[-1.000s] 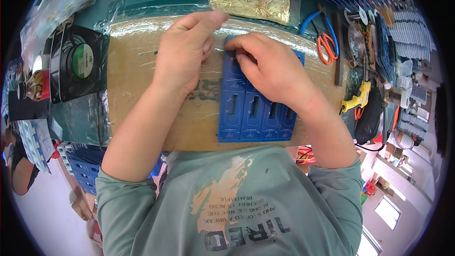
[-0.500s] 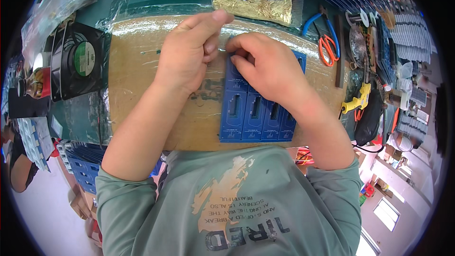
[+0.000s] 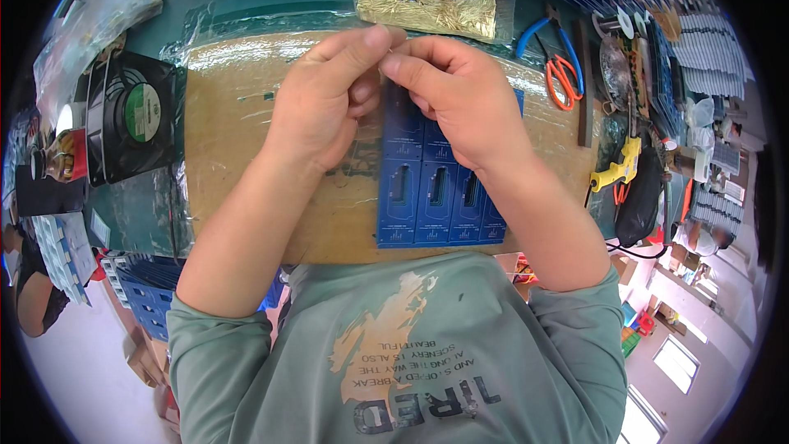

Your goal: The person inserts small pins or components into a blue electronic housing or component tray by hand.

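Note:
A panel of blue circuit boards (image 3: 436,197) with slots lies on a brown cardboard sheet (image 3: 238,140) covered in clear film. My left hand (image 3: 325,103) and my right hand (image 3: 464,103) are raised above the panel's far end. Their fingertips meet in a pinch just below a clear bag of small gold pins (image 3: 431,8). Whatever is pinched between the fingers is too small to see. The hands hide the far part of the blue panel.
A black cooling fan (image 3: 131,119) sits at the left. Blue-handled pliers (image 3: 538,29), orange scissors (image 3: 563,78) and a yellow glue gun (image 3: 616,168) lie at the right, beside stacked blue boards (image 3: 674,74). Blue crates (image 3: 148,300) stand at the lower left.
Both hands lifted off the blue panel and moved toward the bag of pins. Their fingertips now pinch together in the air.

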{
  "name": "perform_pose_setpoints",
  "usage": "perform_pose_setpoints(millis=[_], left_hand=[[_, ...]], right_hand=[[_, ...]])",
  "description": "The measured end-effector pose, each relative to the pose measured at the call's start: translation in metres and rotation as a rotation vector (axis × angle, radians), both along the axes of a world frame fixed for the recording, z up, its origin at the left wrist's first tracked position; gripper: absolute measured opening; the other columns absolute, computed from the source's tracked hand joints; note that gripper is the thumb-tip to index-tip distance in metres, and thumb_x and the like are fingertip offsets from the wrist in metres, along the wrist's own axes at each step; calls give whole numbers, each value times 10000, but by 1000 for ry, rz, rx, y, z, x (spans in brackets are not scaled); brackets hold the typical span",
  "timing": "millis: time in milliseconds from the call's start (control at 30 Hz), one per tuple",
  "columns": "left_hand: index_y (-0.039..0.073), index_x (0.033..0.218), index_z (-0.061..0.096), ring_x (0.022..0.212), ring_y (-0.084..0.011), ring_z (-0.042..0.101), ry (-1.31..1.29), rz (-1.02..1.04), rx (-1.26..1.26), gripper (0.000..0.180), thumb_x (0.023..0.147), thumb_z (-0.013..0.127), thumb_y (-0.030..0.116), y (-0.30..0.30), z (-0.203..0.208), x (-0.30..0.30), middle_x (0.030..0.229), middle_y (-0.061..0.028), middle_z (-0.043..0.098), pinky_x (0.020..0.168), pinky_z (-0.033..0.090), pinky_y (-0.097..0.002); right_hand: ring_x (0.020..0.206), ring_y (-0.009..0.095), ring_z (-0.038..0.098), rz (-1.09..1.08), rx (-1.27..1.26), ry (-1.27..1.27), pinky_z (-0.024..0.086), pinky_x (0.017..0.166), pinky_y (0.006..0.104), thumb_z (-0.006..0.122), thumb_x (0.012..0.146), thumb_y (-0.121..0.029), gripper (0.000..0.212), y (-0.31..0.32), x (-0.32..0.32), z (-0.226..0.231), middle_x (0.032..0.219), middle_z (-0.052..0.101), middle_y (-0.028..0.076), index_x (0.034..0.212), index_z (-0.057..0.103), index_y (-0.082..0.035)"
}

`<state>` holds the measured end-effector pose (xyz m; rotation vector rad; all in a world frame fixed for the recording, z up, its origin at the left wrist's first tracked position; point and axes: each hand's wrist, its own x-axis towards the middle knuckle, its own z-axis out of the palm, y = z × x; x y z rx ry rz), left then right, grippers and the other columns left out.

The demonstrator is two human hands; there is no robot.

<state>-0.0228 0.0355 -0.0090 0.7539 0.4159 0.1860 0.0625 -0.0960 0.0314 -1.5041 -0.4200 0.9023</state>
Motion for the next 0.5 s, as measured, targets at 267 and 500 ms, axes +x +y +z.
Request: perform_pose_setpoints(millis=[267, 500], left_hand=[[18, 997, 711, 597, -35, 418, 49, 98, 152, 249, 904, 739, 248, -3, 1, -1, 688, 55, 532, 520, 313, -209], [5, 986, 703, 593, -29, 403, 111, 118, 221, 272, 889, 754, 254, -3, 4, 0, 657, 65, 489, 526, 302, -203]], right_hand=[[658, 42, 490, -166, 4, 13, 387, 578, 213, 674, 929, -173, 144, -1, -4, -9, 734, 566, -34, 941, 681, -30], [671, 75, 584, -189, 63, -41, 457, 588, 219, 606, 917, -98, 124, -14, 8, -4, 802, 635, 36, 987, 612, 5]])
